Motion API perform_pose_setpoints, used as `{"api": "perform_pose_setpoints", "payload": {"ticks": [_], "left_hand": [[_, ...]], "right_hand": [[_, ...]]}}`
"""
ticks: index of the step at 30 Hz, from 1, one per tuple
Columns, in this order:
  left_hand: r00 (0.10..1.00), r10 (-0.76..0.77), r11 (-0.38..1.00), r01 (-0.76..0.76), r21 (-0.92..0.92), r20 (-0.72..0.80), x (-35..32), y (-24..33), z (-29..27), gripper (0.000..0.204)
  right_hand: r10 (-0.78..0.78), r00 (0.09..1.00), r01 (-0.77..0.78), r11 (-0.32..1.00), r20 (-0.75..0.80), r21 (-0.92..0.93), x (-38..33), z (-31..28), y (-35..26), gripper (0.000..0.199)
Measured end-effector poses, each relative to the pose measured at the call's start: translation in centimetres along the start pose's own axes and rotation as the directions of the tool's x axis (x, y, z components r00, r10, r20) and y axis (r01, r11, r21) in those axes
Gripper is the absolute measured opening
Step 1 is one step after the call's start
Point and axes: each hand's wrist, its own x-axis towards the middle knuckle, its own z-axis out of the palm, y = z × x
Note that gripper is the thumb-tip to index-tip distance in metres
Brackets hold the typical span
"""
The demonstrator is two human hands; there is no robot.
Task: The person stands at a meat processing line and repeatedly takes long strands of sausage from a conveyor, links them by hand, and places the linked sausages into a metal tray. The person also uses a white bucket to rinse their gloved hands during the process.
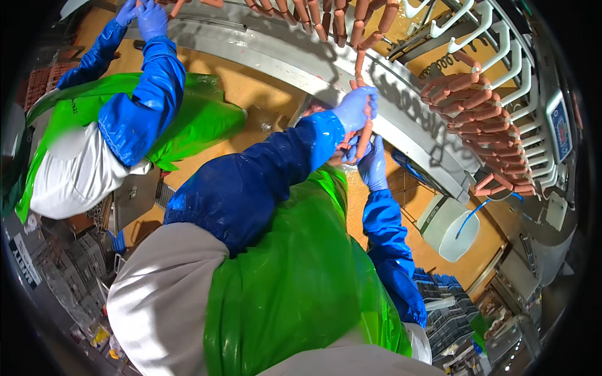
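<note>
A chain of brown sausages hangs down at the top middle, and its lower link [364, 136] runs through my hands. My left hand [355, 109], in a blue-violet glove, is closed round the chain just above that link. Just below, my right hand [374, 164], gloved alike, has its fingers closed at a sausage's lower end. Both hands are in front of the steel ledge's near edge [433, 128]. Partly hidden behind my left hand and sleeve is something reddish that I cannot make out.
Sausage loops [486, 122] hang from white hooks [501, 56] at the right. A pale plastic tub [449, 229] with a blue cord stands below. To my left a co-worker in a green apron [194, 119] raises gloved hands [150, 20] to the sausages. Grey crates [442, 307] stand lower right.
</note>
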Motion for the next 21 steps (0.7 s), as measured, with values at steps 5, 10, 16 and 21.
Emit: {"api": "perform_pose_setpoints", "payload": {"ticks": [5, 10, 16, 21], "left_hand": [[0.985, -0.013, 0.996, 0.027, -0.083, 0.170, -2.4, 6.1, -5.6, 0.008], [0.980, 0.034, 0.971, 0.014, -0.238, 0.195, -3.6, 6.6, -4.9, 0.038], [0.943, -0.013, 0.990, 0.058, -0.126, 0.332, -8.8, 8.8, -0.2, 0.064], [0.956, -0.010, 0.983, -0.045, 0.179, 0.293, -10.2, 10.5, 0.3, 0.063]], "right_hand": [[0.104, 0.930, -0.114, 0.993, -0.354, -0.007, -1.5, 8.4, 3.2, 0.053], [-0.090, 0.933, -0.114, 0.845, -0.349, -0.522, -1.3, 15.5, -3.9, 0.043], [-0.418, 0.900, 0.072, 0.417, -0.121, -0.906, 7.8, 28.7, -17.4, 0.041], [-0.454, 0.862, 0.004, 0.454, -0.227, -0.891, 14.2, 30.8, -25.4, 0.032]]}}
